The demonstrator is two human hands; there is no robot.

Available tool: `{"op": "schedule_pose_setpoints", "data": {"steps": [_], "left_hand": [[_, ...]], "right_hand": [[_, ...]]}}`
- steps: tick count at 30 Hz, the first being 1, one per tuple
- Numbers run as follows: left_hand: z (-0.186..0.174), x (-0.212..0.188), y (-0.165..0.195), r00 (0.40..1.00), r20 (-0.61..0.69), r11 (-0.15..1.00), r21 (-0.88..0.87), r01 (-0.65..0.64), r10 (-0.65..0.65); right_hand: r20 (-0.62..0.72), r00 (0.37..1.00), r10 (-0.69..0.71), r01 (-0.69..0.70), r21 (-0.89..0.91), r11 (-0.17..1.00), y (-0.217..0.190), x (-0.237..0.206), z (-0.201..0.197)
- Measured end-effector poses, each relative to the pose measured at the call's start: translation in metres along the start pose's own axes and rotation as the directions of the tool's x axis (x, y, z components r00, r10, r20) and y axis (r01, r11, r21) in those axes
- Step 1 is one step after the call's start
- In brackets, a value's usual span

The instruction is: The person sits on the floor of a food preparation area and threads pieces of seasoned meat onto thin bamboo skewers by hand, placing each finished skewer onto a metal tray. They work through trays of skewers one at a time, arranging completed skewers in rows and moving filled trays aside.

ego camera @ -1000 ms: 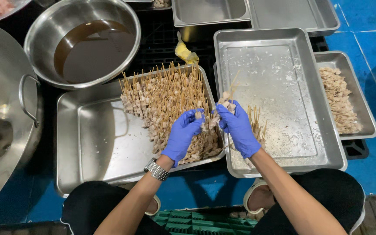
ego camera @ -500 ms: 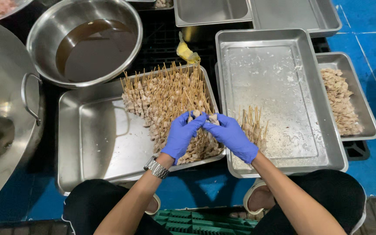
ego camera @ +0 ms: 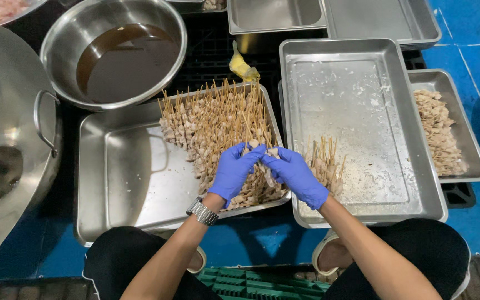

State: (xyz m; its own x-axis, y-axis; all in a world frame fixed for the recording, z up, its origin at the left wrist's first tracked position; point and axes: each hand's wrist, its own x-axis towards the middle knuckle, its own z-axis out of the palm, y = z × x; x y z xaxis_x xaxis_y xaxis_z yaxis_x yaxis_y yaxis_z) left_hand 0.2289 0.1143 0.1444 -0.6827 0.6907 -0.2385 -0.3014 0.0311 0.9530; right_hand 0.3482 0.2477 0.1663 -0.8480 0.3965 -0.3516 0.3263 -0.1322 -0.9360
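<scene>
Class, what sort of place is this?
Probably a food-prep area for skewered snacks: steel trays on crates on a blue floor, a pile of skewers, a bowl of brown liquid, blue-gloved hands.

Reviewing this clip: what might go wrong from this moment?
The sharp skewer tips in the pile of meat skewers could pierce the blue gloves on the left hand or right hand. That pile sits heaped on a small tray tilted over a larger tray, so a nudge could spill skewers.

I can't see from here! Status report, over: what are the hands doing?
Left hand and right hand, blue-gloved, meet on one meat skewer. Below them, the skewer pile in its tray. Nothing blocking, over.
</scene>
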Motion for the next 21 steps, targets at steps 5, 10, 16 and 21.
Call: {"op": "schedule_pose_setpoints", "data": {"steps": [5, 10, 16, 21], "left_hand": [[-0.003, 0.002, -0.001, 1.0, 0.003, 1.0, -0.013, 0.005, -0.005], [-0.002, 0.006, -0.006, 1.0, -0.015, 0.993, -0.119, -0.004, 0.002], [-0.008, 0.005, -0.013, 0.999, 0.046, 0.944, -0.327, 0.035, -0.021], [-0.011, 0.01, -0.025, 0.986, 0.143, 0.86, -0.488, 0.145, -0.086]], "right_hand": [[-0.006, 1.0, -0.014, 0.014, 0.052, 0.999, 0.005, 0.002, -0.001], [-0.069, 0.997, -0.023, 0.027, 0.068, 0.997, 0.005, 0.005, -0.001], [-0.072, 0.997, -0.037, 0.057, 0.303, 0.951, 0.015, 0.012, -0.008], [-0.086, 0.987, -0.135, 0.154, 0.281, 0.947, 0.019, 0.018, -0.013]]}}
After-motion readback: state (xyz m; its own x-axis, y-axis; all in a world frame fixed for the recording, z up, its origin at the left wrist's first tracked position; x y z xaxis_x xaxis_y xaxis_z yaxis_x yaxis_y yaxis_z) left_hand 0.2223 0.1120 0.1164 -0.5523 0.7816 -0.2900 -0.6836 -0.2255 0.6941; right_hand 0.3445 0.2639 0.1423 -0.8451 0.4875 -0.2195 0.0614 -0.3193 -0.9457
